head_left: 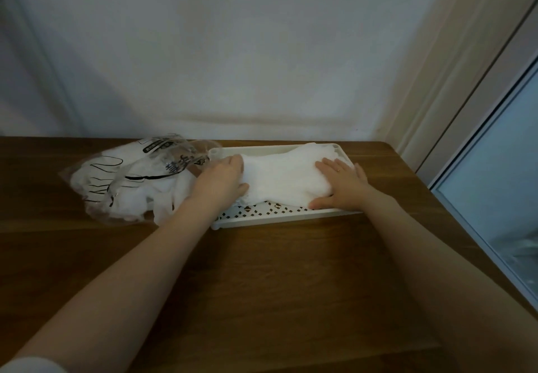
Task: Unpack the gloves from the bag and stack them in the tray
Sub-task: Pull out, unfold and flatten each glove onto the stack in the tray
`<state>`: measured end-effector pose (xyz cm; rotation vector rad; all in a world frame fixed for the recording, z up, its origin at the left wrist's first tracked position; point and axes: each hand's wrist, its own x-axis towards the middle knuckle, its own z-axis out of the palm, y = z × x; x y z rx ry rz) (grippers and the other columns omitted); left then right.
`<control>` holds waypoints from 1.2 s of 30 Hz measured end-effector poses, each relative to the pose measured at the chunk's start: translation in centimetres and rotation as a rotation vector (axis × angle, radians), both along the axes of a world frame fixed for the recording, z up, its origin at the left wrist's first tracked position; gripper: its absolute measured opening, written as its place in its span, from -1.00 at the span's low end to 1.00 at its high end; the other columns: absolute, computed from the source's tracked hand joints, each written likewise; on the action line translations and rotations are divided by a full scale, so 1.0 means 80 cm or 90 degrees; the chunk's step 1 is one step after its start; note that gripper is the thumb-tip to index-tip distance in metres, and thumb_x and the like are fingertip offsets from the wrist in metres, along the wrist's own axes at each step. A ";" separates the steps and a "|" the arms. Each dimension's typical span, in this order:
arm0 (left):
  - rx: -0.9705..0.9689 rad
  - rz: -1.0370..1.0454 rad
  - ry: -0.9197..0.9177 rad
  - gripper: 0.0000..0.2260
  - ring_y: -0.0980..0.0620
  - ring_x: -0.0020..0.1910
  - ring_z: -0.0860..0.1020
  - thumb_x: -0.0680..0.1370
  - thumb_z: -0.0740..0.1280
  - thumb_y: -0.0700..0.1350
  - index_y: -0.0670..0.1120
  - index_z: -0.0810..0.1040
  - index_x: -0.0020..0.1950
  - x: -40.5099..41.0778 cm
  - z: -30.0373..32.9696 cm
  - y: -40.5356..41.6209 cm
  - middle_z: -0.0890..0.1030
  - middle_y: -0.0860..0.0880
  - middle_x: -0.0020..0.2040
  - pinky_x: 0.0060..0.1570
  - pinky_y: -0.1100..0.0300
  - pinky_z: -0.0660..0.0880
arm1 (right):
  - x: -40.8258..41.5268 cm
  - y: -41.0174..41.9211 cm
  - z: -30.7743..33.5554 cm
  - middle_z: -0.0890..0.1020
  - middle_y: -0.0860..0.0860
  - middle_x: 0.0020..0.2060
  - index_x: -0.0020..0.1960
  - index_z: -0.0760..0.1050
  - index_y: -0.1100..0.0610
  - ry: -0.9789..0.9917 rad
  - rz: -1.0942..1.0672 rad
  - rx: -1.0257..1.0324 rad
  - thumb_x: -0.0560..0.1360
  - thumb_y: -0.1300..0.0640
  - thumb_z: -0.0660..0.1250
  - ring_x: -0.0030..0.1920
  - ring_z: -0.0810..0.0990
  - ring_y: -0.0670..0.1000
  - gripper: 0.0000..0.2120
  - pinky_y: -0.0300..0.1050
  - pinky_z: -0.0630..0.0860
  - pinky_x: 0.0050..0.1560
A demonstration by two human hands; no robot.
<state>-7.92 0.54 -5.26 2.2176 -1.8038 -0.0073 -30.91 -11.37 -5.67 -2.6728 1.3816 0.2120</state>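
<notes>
A white perforated tray (279,216) stands on the wooden table near the wall. A pile of white gloves (283,176) lies in it, filling most of its length. My left hand (219,180) rests on the pile's left end, fingers curled around the edge of the gloves. My right hand (340,183) lies flat on the pile's right end with fingers spread. A clear plastic bag (128,174) with black print lies left of the tray, its mouth toward the tray, with more white gloves inside and spilling out.
The wooden table (262,285) runs back to a white wall. Its right edge lies beside a window frame (480,197). The bag touches the tray's left end.
</notes>
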 end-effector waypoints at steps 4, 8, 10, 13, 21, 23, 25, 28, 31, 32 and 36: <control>-0.073 -0.094 0.108 -0.64 -0.02 0.36 0.32 0.57 0.24 -0.14 -0.06 0.31 0.37 -0.009 0.003 0.017 0.29 -0.03 0.44 0.25 0.09 0.33 | 0.016 0.024 0.016 -0.10 0.02 0.55 0.53 0.02 -0.02 0.002 -0.010 -0.084 0.30 -0.53 0.13 0.51 -0.28 0.10 -0.03 0.30 -0.37 0.37; -0.240 -0.121 0.109 -0.72 0.03 0.26 0.42 0.59 0.16 -0.23 -0.09 0.43 0.29 -0.003 0.014 0.047 0.41 -0.03 0.36 0.16 0.18 0.38 | 0.062 0.084 0.048 0.32 0.03 0.43 0.31 0.43 0.04 -0.258 0.120 -0.170 0.52 -0.25 0.16 0.45 0.20 0.05 -0.50 0.06 0.12 0.43; -0.319 -0.130 0.100 -0.76 0.01 0.18 0.47 0.54 0.18 -0.32 -0.15 0.51 0.15 0.010 0.018 0.064 0.50 -0.08 0.22 0.15 0.25 0.38 | 0.090 0.117 0.057 0.53 0.04 0.22 0.15 0.54 0.13 -0.334 0.226 -0.164 0.58 0.03 0.19 0.22 0.46 0.04 -0.74 -0.05 0.41 0.18; -0.395 -0.119 0.055 -0.80 0.02 0.08 0.46 0.49 0.16 -0.28 -0.23 0.57 -0.03 0.030 0.023 0.089 0.57 -0.16 0.06 0.08 0.33 0.31 | 0.136 0.158 0.052 0.62 0.11 -0.01 0.04 0.57 0.21 -0.359 0.386 -0.164 0.55 0.18 0.22 -0.01 0.56 0.09 -0.81 -0.03 0.50 -0.02; -0.347 0.006 -0.058 -0.71 -0.19 0.27 0.45 0.42 0.16 -0.35 -0.22 0.60 0.02 0.099 0.005 0.137 0.54 -0.21 0.22 0.31 -0.17 0.23 | 0.254 0.181 -0.006 0.34 0.20 0.37 0.43 0.20 0.23 -0.202 0.197 -0.027 0.57 -0.06 0.20 0.36 0.34 0.18 -0.44 0.03 0.30 0.35; -0.295 0.023 -0.035 -0.73 -0.16 0.35 0.38 0.44 0.30 -0.36 -0.17 0.59 0.10 0.101 -0.003 0.137 0.46 -0.18 0.33 0.38 -0.12 0.07 | 0.259 0.178 -0.010 0.43 0.20 0.32 0.45 0.14 0.24 -0.215 0.147 -0.013 0.54 -0.04 0.27 0.29 0.43 0.18 -0.37 0.05 0.38 0.29; -0.226 0.030 -0.005 -0.69 -0.09 0.46 0.22 0.48 0.34 -0.22 -0.06 0.54 0.22 0.104 -0.007 0.138 0.29 -0.11 0.46 0.42 -0.08 -0.11 | 0.265 0.179 -0.005 0.49 0.21 0.25 0.45 0.12 0.28 -0.151 0.136 -0.011 0.54 0.12 0.28 0.22 0.50 0.17 -0.42 0.01 0.46 0.19; -0.079 0.046 0.026 -0.58 -0.01 0.52 -0.10 0.52 0.30 0.05 0.15 0.36 0.38 0.108 -0.012 0.134 -0.04 0.00 0.55 0.39 -0.09 -0.34 | 0.257 0.171 0.006 0.53 0.22 0.19 0.36 0.32 0.28 -0.164 0.099 0.034 0.53 0.30 0.22 0.18 0.52 0.18 -0.60 -0.03 0.45 0.12; -0.008 0.066 0.011 -0.61 -0.05 0.52 -0.16 0.53 0.24 0.17 0.22 0.36 0.36 0.108 -0.018 0.127 -0.14 0.00 0.55 0.37 -0.12 -0.36 | 0.243 0.165 0.017 0.56 0.18 0.07 0.20 0.47 0.28 -0.217 0.097 0.041 0.56 0.33 0.15 0.09 0.55 0.15 -0.75 -0.07 0.45 0.05; 0.000 0.073 0.010 -0.65 -0.06 0.52 -0.15 0.54 0.23 0.17 0.21 0.41 0.32 0.108 -0.019 0.125 -0.14 0.00 0.55 0.38 -0.13 -0.35 | 0.240 0.163 0.021 0.56 0.14 -0.02 0.12 0.49 0.26 -0.234 0.101 0.027 0.58 0.31 0.14 0.01 0.55 0.10 -0.80 -0.11 0.46 -0.03; -0.026 0.102 0.013 -0.82 -0.05 0.52 -0.06 0.58 0.21 0.05 0.10 0.60 0.01 0.110 -0.025 0.119 -0.02 0.00 0.55 0.41 -0.11 -0.28 | 0.229 0.162 0.037 0.47 -0.03 -0.29 -0.02 0.48 0.19 -0.422 0.094 0.041 0.63 0.16 0.09 -0.30 0.43 -0.09 -0.79 -0.24 0.34 -0.30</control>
